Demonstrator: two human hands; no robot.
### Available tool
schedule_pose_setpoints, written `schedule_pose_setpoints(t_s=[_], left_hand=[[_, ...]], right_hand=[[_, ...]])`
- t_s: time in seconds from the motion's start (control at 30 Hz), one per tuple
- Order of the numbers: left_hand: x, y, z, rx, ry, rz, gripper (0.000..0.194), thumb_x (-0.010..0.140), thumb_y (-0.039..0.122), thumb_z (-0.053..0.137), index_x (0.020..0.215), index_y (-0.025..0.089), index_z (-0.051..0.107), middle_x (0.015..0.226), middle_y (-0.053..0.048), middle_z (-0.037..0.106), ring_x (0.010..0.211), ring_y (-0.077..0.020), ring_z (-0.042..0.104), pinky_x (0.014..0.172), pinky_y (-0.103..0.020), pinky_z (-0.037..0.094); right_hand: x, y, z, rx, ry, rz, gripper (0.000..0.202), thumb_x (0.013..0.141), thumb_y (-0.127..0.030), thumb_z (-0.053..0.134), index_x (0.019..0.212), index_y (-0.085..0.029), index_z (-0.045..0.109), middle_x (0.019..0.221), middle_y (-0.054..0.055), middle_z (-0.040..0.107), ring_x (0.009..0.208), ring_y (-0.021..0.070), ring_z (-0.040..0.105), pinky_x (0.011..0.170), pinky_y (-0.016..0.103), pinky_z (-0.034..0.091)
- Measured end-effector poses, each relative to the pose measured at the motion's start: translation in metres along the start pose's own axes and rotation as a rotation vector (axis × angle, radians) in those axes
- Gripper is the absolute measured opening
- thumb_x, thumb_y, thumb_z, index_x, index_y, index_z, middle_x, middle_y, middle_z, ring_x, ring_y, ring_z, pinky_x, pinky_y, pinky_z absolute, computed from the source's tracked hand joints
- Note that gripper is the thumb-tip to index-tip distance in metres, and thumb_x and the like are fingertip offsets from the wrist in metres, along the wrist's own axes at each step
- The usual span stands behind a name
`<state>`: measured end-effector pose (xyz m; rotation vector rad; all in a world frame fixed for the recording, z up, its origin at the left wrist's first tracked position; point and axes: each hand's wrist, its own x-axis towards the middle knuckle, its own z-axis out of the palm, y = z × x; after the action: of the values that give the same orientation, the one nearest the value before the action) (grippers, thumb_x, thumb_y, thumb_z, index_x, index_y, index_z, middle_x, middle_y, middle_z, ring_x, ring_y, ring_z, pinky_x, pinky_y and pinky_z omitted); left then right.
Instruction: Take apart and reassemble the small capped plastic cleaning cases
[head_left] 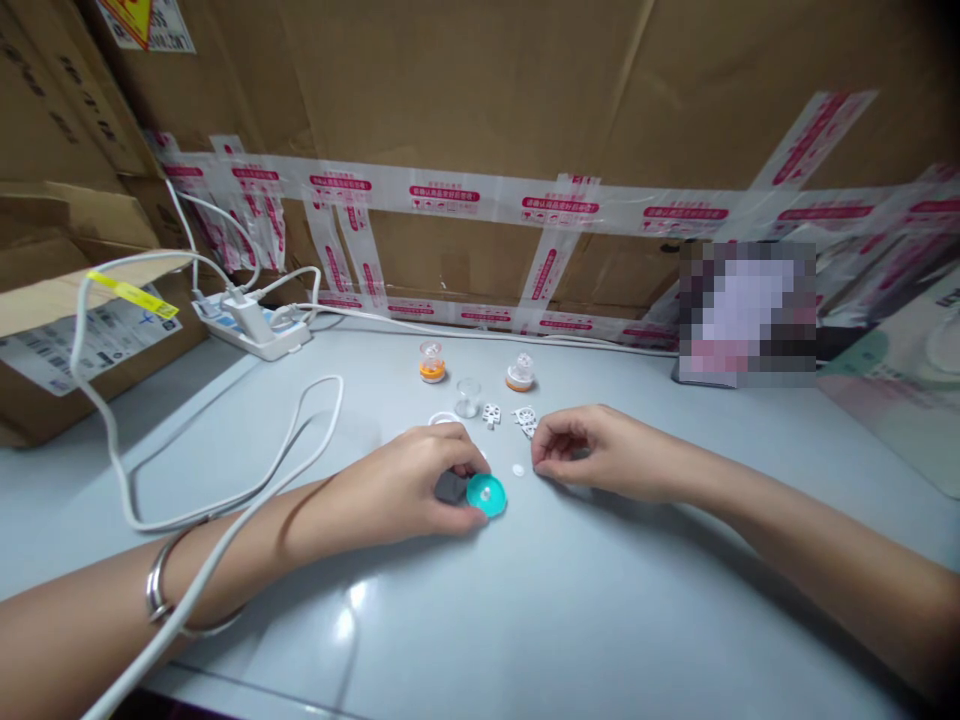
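Between its thumb and fingers, my left hand (431, 483) holds a round teal cup-shaped part (487, 495) with a small pale piece at its centre. A dark grey block (450, 488) shows under that palm. My right hand (581, 447) rests on the table with fingertips pinched together; what they hold, if anything, is too small to see. Between the hands lies a small white disc (518, 470). Behind them are flat white cut-out parts (491, 415), (526, 420), a clear cup (468, 398) and a white ring (445, 418), partly hidden by my left hand.
Two small orange-and-white items with clear tops (432, 365), (520, 374) stand farther back. A power strip (259, 325) is at the back left, its white cable (112, 440) looping across my left forearm. Cardboard boxes (465, 90) wall the back; a blurred-out object (742, 315) stands right.
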<state>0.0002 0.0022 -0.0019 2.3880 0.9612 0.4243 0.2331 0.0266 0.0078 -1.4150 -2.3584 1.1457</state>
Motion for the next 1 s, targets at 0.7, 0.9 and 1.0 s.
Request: schedule_pose_setpoints(t_s=[0.7,0.9,1.0], left_hand=[[-0.002,0.008,-0.03,-0.049,0.011,-0.078,0.019,0.077,0.027,0.06,0.093,0.018,0.063,0.088,-0.001,0.063,0.079,-0.0145,0.054,0.07,-0.024,0.041],[-0.005,0.004,-0.037,0.144,-0.154,-0.114,0.019,0.07,0.027,0.064,0.083,0.015,0.059,0.076,0.0,0.057,0.069,-0.0139,0.051,0.06,-0.023,0.037],[-0.005,0.0,-0.034,0.185,-0.177,-0.108,0.019,0.069,0.028,0.065,0.081,0.015,0.057,0.075,0.0,0.056,0.067,-0.0137,0.05,0.057,-0.022,0.035]], right_hand=[[-0.01,-0.025,0.018,0.148,0.472,-0.116,0.034,0.084,-0.041,0.051,0.059,-0.019,0.047,0.057,-0.003,0.047,0.055,0.0109,0.043,0.052,0.023,0.035],[-0.01,-0.021,0.04,0.027,0.365,-0.23,0.012,0.083,-0.026,0.054,0.075,-0.019,0.059,0.07,-0.001,0.055,0.062,0.012,0.049,0.057,0.023,0.04],[-0.01,-0.019,0.049,-0.081,0.354,-0.312,0.008,0.079,-0.019,0.059,0.085,-0.019,0.064,0.079,0.002,0.057,0.072,0.0144,0.053,0.065,0.026,0.043]])
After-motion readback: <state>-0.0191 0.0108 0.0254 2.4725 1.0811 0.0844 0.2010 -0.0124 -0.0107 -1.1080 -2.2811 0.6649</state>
